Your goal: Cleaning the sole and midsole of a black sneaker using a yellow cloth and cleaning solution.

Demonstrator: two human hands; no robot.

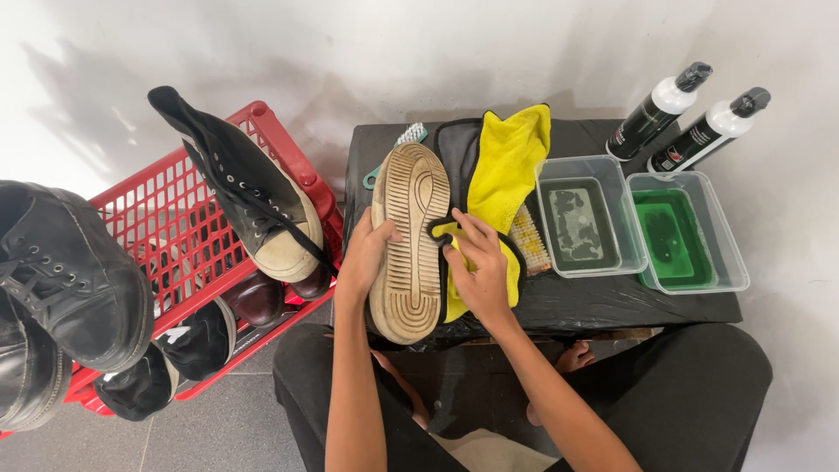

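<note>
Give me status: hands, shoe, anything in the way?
Left hand grips shoe, sole up. Right hand presses yellow cloth to the sole's edge. Brush and two tubs beside, not in the way.

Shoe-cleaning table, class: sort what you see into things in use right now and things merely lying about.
In use:
left hand gripping the sole-up shoe
right hand pressing the yellow cloth

Lying about:
two tubs of liquid
two spray bottles
scrub brush
red crate of dark shoes
</note>
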